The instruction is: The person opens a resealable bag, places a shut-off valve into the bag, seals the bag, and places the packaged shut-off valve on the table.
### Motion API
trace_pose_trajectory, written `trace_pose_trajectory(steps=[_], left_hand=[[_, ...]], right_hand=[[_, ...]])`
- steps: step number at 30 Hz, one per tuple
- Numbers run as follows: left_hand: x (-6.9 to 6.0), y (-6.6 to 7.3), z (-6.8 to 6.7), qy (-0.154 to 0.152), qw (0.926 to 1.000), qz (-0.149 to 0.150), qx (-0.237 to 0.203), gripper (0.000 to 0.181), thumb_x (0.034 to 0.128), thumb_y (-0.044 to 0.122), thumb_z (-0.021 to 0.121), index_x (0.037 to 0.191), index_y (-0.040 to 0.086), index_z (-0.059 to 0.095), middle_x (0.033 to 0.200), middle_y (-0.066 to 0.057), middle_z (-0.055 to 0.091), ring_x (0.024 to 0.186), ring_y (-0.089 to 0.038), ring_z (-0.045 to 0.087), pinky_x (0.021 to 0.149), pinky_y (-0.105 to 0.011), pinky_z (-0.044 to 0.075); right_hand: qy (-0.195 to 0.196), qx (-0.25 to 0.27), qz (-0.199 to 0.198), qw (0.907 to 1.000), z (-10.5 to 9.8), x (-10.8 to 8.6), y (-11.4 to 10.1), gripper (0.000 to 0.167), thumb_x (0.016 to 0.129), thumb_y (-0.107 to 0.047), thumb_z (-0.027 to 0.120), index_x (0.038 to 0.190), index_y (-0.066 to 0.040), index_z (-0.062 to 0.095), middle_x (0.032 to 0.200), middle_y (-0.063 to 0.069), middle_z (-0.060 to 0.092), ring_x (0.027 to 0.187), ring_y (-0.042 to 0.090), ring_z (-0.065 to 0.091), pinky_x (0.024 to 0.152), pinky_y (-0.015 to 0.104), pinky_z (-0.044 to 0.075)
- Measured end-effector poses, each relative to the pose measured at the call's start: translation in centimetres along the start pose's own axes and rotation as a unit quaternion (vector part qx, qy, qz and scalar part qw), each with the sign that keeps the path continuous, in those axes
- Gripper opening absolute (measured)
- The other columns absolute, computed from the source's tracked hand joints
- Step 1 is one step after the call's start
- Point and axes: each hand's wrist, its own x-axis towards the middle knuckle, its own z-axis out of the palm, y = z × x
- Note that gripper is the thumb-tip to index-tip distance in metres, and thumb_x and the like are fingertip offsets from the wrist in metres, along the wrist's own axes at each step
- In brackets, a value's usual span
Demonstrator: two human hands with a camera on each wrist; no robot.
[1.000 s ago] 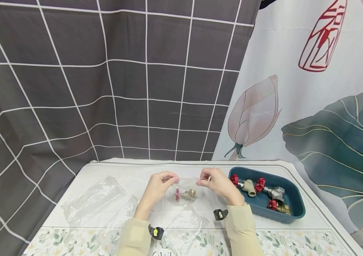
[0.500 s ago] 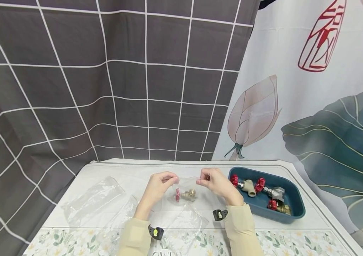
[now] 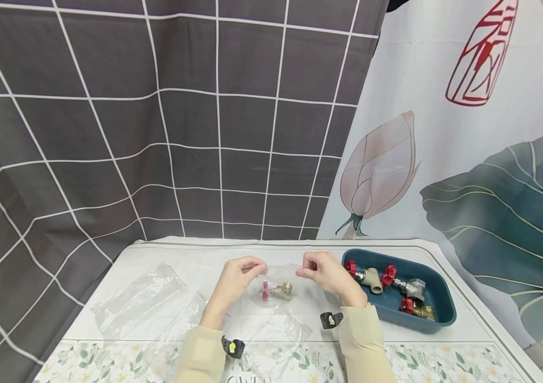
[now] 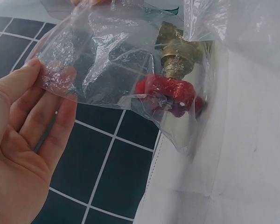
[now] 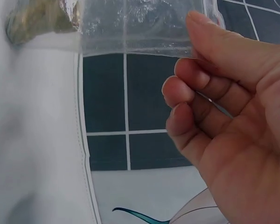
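A clear plastic zip bag (image 4: 107,60) is stretched between both hands by its upper edge. Inside it lies a brass valve (image 3: 282,291) with a red handwheel (image 4: 168,93). My left hand (image 3: 237,279) pinches the bag's left top corner between thumb and fingers; its fingertips show through the film in the left wrist view. On the other side my right hand (image 3: 325,274) pinches the right top corner, thumb against a curled index finger (image 5: 191,74). In the right wrist view only part of the brass body (image 5: 42,21) shows through the plastic.
A dark blue bin (image 3: 446,319) at the right holds several red-wheeled valves, among them a beige one (image 3: 372,281) and a silver one (image 3: 415,289). Clear empty bags (image 3: 144,298) lie at the left, and another (image 3: 276,332) lies in front of the held bag. A grey checked curtain hangs behind.
My right hand has shifted very slightly along the bag's top edge. The left hand and the bagged valve look nearly still.
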Motion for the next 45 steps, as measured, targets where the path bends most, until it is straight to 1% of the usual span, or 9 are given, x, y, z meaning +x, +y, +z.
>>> trace_pose_trajectory(steps=[4, 7, 11, 17, 21, 25, 29, 35, 45], left_hand=[[0.01, 0.05, 0.02, 0.002, 1.0, -0.001, -0.001, 0.013, 0.0919, 0.022, 0.069, 0.096, 0.01, 0.074, 0.092, 0.001, 0.074, 0.092, -0.015, 0.07, 0.09, -0.037, 0.054], [0.0, 0.14, 0.01, 0.003, 1.0, -0.002, -0.001, 0.013, 0.0918, 0.021, 0.069, 0.096, 0.01, 0.074, 0.092, 0.0, 0.074, 0.092, -0.015, 0.07, 0.09, -0.037, 0.054], [0.01, 0.17, 0.01, 0.004, 1.0, -0.006, 0.003, 0.012, 0.092, 0.021, 0.069, 0.096, 0.01, 0.074, 0.092, 0.001, 0.074, 0.092, -0.015, 0.07, 0.09, -0.037, 0.054], [-0.02, 0.2, 0.03, 0.007, 0.9999, -0.014, 0.002, 0.012, 0.092, 0.021, 0.069, 0.096, 0.011, 0.074, 0.091, 0.001, 0.074, 0.092, -0.015, 0.07, 0.09, -0.039, 0.054], [0.05, 0.13, 0.1, 0.007, 0.9999, -0.015, -0.002, 0.012, 0.092, 0.021, 0.069, 0.095, 0.01, 0.074, 0.09, 0.001, 0.074, 0.09, -0.014, 0.07, 0.09, -0.037, 0.054], [0.08, 0.08, 0.15, 0.005, 0.9999, -0.011, -0.005, 0.013, 0.092, 0.021, 0.069, 0.095, 0.009, 0.074, 0.09, 0.0, 0.074, 0.09, -0.015, 0.07, 0.09, -0.036, 0.054], [0.07, 0.12, 0.14, 0.011, 0.9998, -0.014, -0.004, 0.012, 0.0917, 0.021, 0.07, 0.095, 0.01, 0.074, 0.089, 0.001, 0.074, 0.089, -0.014, 0.07, 0.09, -0.036, 0.054], [0.0, 0.24, 0.08, 0.013, 0.9998, -0.013, -0.006, 0.012, 0.0915, 0.02, 0.07, 0.096, 0.01, 0.074, 0.09, 0.0, 0.074, 0.089, -0.015, 0.07, 0.089, -0.036, 0.054], [0.01, 0.33, 0.01, 0.015, 0.9997, -0.02, -0.004, 0.011, 0.0908, 0.02, 0.07, 0.095, 0.01, 0.074, 0.09, 0.0, 0.074, 0.089, -0.014, 0.07, 0.089, -0.037, 0.054]], right_hand=[[0.005, 0.006, -0.01, 0.9999, 0.05, 0.05, -0.02, 0.033, 0.085, -0.015, 0.077, 0.065, -0.019, 0.051, 0.06, -0.013, 0.044, 0.056, 0.005, 0.042, 0.05, 0.021, 0.034], [0.002, 0.005, -0.002, 1.0, -0.07, 0.03, -0.08, 0.032, 0.085, -0.016, 0.077, 0.066, -0.019, 0.052, 0.061, -0.012, 0.045, 0.057, 0.006, 0.042, 0.05, 0.022, 0.035], [-0.002, -0.004, 0.009, 0.9999, -0.38, -0.05, -0.08, 0.027, 0.084, -0.021, 0.079, 0.071, -0.018, 0.055, 0.065, -0.011, 0.048, 0.06, 0.007, 0.044, 0.053, 0.024, 0.038], [0.004, -0.013, 0.005, 0.9999, -0.51, -0.11, 0.52, 0.023, 0.082, -0.024, 0.08, 0.077, -0.017, 0.059, 0.07, -0.01, 0.053, 0.063, 0.007, 0.046, 0.058, 0.025, 0.042], [0.012, -0.004, 0.013, 0.9998, -0.38, -0.18, 0.8, 0.026, 0.085, -0.025, 0.078, 0.072, -0.018, 0.056, 0.066, -0.011, 0.049, 0.06, 0.007, 0.044, 0.055, 0.024, 0.039], [0.017, 0.008, -0.001, 0.9998, -0.24, -0.21, 0.81, 0.032, 0.086, -0.021, 0.076, 0.066, -0.018, 0.052, 0.061, -0.012, 0.044, 0.056, 0.006, 0.041, 0.051, 0.023, 0.035], [0.017, 0.008, -0.011, 0.9998, -0.17, -0.15, 0.66, 0.033, 0.087, -0.019, 0.076, 0.066, -0.02, 0.051, 0.06, -0.013, 0.042, 0.056, 0.005, 0.041, 0.05, 0.023, 0.035], [0.009, 0.001, 0.0, 1.0, -0.27, -0.14, 0.59, 0.03, 0.086, -0.022, 0.076, 0.068, -0.018, 0.053, 0.062, -0.012, 0.043, 0.058, 0.006, 0.042, 0.052, 0.024, 0.036], [-0.001, 0.024, 0.01, 0.9997, -0.42, -0.35, 0.61, 0.021, 0.085, -0.023, 0.078, 0.074, -0.017, 0.061, 0.066, -0.01, 0.051, 0.061, 0.007, 0.045, 0.054, 0.024, 0.039]])
